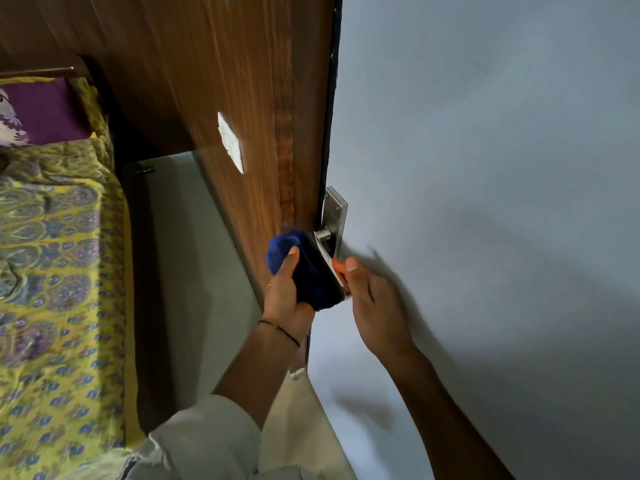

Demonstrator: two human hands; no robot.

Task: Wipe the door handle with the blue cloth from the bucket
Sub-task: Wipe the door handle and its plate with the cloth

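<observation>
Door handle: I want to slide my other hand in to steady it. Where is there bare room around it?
Free: the backplate above the lever. Crowded: the handle itself, with the blue cloth in the left hand on one side and the right hand on the other.

left hand (285,292) pressing blue cloth (304,268) on door handle (327,252)

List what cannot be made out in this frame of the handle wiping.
- Bucket: not in the head view at all.
- Door handle lever: mostly covered by the blue cloth and the left hand; only its neck and the backplate show.
- Right hand fingers: hidden behind the handle's end, so its grip is unclear.
- Wall switch: motion-blurred, details unreadable.
- Bed: cut off by the left edge.
</observation>
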